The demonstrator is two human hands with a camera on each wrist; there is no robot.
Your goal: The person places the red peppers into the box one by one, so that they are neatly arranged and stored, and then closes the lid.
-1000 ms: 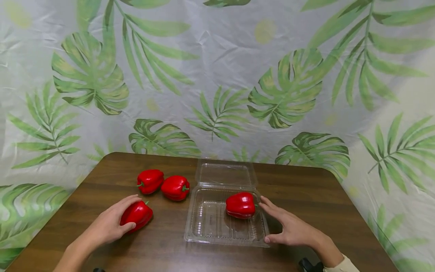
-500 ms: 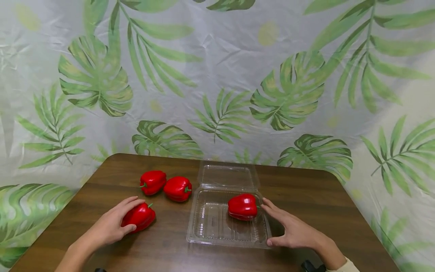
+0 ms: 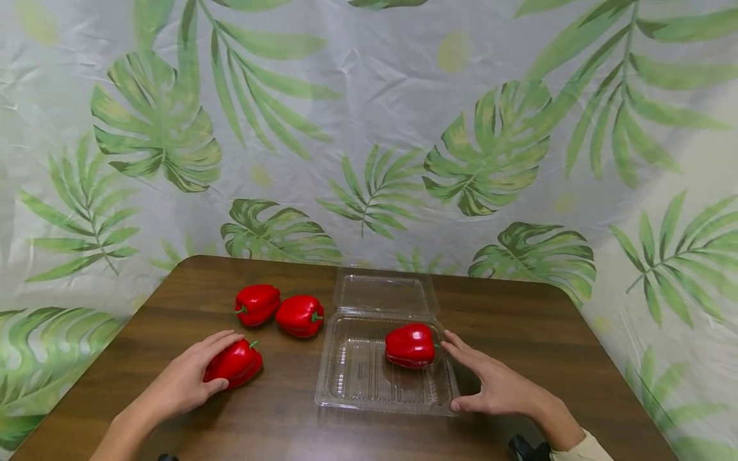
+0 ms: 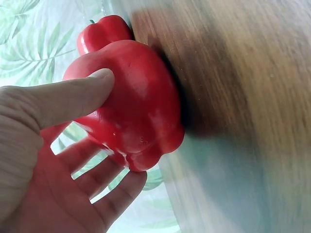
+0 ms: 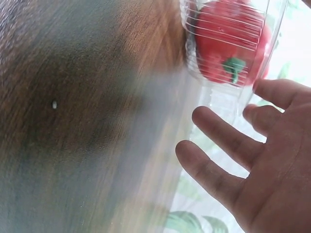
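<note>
With our left grip (image 3: 186, 374) we are holding a red pepper (image 3: 235, 363) near the left edge of the surface (image 3: 277, 422), thumb and fingers around it. Our right grip (image 3: 497, 385) is standing wide, fingers spread, at the right edge of a clear container (image 3: 353, 379), in whose right half a second pepper (image 3: 410, 346) is lying. A third pepper (image 3: 300, 315) and a fourth pepper (image 3: 257, 304) are resting toward the surface's back left corner

Possibly a makeshift studio: leaf-print curtain (image 3: 369, 115) behind a wood-grain table (image 3: 288, 410).
</note>
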